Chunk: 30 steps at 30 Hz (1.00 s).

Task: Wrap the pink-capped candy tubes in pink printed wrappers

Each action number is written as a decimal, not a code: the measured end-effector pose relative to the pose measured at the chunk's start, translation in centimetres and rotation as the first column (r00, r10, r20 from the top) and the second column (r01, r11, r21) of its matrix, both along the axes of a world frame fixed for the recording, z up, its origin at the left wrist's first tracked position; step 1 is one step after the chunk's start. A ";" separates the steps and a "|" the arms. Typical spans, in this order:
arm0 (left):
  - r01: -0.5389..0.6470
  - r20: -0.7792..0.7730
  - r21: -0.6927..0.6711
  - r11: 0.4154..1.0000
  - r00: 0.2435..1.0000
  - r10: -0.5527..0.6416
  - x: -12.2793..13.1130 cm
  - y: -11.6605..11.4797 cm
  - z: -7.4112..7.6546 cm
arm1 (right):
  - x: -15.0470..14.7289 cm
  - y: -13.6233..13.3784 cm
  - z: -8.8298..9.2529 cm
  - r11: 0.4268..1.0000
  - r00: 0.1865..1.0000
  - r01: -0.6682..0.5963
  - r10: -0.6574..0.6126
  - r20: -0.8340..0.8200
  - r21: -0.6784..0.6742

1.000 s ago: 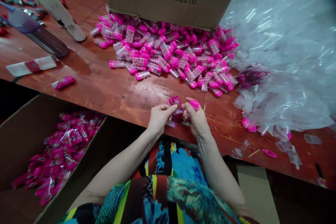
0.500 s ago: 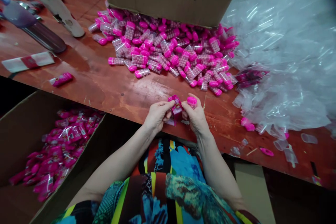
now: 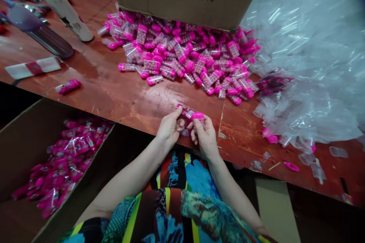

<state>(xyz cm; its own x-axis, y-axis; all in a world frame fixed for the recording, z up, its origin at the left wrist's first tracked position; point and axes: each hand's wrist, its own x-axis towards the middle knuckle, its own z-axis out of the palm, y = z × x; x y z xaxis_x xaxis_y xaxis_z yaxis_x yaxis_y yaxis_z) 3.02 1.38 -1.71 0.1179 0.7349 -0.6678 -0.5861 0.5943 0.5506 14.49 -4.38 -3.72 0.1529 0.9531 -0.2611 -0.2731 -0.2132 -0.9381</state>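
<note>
At the table's near edge, my left hand [image 3: 170,126] pinches a printed pink wrapper [image 3: 186,112] between thumb and fingers. Right beside it, my right hand [image 3: 204,133] is closed on a small candy bottle with a pink cap [image 3: 197,116]. The bottle touches the wrapper; its body is mostly hidden by my fingers, so how far it sits inside is unclear. Beyond both hands lies a large pile of clear bottles [image 3: 176,59] with pink caps and small pale pink balls inside.
A cardboard box [image 3: 185,0] stands behind the pile. Clear plastic bags [image 3: 310,60] cover the right side. An open carton [image 3: 19,121] of wrapped pink bottles sits low on the left. A white bottle [image 3: 61,5], a purple-topped bottle [image 3: 40,26] and one wrapped bottle [image 3: 67,86] lie left.
My right hand has moved left and slightly down, bringing the pink-capped bottle against the wrapper. The wrapper has tilted and shifted a little left in my left hand.
</note>
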 end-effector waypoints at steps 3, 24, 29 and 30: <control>0.044 0.033 0.023 0.999 0.998 -0.045 0.0 -0.2 -0.4 | 0.1 0.1 0.3 1.000 0.999 -0.008 0.008 -0.048 -0.002; 0.336 0.020 0.188 0.923 0.938 -0.345 0.1 -1.4 -0.2 | 2.8 -0.5 0.7 0.971 0.952 -0.236 0.221 0.210 0.046; 0.450 0.032 0.263 0.853 0.880 -0.474 -0.4 -1.2 0.0 | 2.5 -1.5 1.2 0.964 0.962 -0.264 0.261 -0.085 -0.025; 0.459 0.024 0.267 0.847 0.876 -0.482 -0.4 -1.3 0.0 | 2.4 -1.6 1.2 0.963 0.960 -0.268 0.263 -0.096 -0.033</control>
<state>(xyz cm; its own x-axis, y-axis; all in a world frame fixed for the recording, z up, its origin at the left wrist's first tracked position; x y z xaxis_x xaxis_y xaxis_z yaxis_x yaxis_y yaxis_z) 2.63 0.13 -1.72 0.5401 0.7149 -0.4440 -0.3225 0.6632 0.6754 16.94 -5.95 -2.55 -0.1301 0.9430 -0.3062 -0.2833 -0.3313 -0.9000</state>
